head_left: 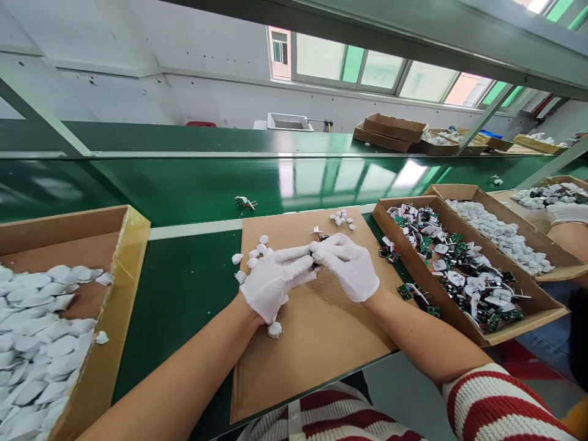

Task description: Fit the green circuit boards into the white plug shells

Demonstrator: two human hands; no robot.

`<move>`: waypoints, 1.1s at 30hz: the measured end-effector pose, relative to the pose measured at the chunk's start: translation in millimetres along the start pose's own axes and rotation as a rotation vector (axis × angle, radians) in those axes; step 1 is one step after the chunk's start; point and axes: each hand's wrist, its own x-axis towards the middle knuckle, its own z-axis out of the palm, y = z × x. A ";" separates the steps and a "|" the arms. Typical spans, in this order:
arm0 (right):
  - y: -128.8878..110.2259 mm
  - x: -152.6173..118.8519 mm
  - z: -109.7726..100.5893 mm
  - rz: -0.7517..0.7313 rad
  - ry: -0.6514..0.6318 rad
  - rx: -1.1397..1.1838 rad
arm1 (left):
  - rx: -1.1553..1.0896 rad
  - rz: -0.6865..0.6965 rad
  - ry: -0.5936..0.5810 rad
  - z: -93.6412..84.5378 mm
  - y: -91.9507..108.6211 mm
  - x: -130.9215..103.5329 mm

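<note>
Both my hands wear white gloves and meet above a sheet of brown cardboard [316,343]. My left hand [273,278] and my right hand [349,266] pinch a small wired electronic part [314,257] between their fingertips. Only a dark bit of it shows; fingers cover most. A white connector [316,231] with thin wires sticks up just beyond the fingers. Small white rounded pieces [261,248] lie around my left hand, one [274,330] of them below its wrist. Another little group of white pieces [341,218] sits at the cardboard's far edge.
On the left stands a box [131,294] of flat white pieces. At right, one box [478,251] holds wired circuit boards, and another [567,269] holds white pieces. Loose boards [407,293] lie beside the cardboard; one more [245,202] rests farther back. A co-worker's arm [569,229] reaches in at far right.
</note>
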 end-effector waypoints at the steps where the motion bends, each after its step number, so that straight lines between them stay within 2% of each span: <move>1: 0.3 -0.8 1.3 0.023 0.024 0.005 | -0.020 -0.001 0.016 0.9 -1.1 0.1; 5: 0.7 -2.8 6.8 -0.030 0.080 -0.074 | -0.034 -0.006 0.064 3.5 -1.6 -0.5; 9: 3.0 -3.6 10.4 -0.083 0.105 -0.232 | -0.037 -0.016 0.044 1.8 -0.9 0.4; 14: 8.4 -5.5 11.6 -0.150 0.067 -0.153 | -0.147 0.022 0.002 0.5 -1.8 2.7; 17: 8.7 -6.3 12.0 -0.158 0.112 -0.163 | -0.177 0.027 0.067 -1.4 -3.4 3.7; 20: 7.1 -6.6 11.2 -0.174 0.150 -0.216 | -0.134 -0.025 0.108 -7.0 -7.1 4.6; 23: 6.0 -7.2 9.6 -0.134 0.171 -0.179 | 0.013 -0.048 0.068 -11.5 -8.1 4.4; 27: 5.9 -8.6 8.1 -0.137 0.176 -0.171 | 0.125 0.002 -0.022 -8.6 0.2 0.7; 30: 2.4 -8.8 4.6 -0.213 0.180 -0.305 | 0.082 0.043 -0.124 -3.1 6.5 -2.1; 33: -6.8 -8.2 -4.0 -0.377 0.040 -0.488 | 0.040 0.056 -0.141 1.2 5.7 -2.4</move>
